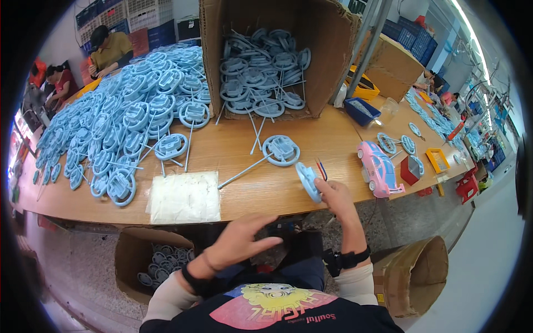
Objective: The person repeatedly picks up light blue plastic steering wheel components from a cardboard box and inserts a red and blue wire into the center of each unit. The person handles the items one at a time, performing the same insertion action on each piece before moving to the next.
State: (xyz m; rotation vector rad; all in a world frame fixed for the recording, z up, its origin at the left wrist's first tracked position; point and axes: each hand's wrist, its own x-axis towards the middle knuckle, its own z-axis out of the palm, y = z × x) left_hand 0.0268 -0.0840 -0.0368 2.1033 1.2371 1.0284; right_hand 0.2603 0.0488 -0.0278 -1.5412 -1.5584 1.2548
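While the wooden counter (255,194) fills my feed, I see a broad heap of pale-blue wheel parts (119,125) left of the cardboard box (330,55), whose open side faces me. The white sheet (186,198) lies in front of the box, toward its left; the pink toy car (380,168) sits to its front right. My left hand (239,238) is in front of the box, fingers spread and empty. My right hand (337,198), before the box's right side, pinches one blue wheel (307,182), thin wires (322,170) beside it.
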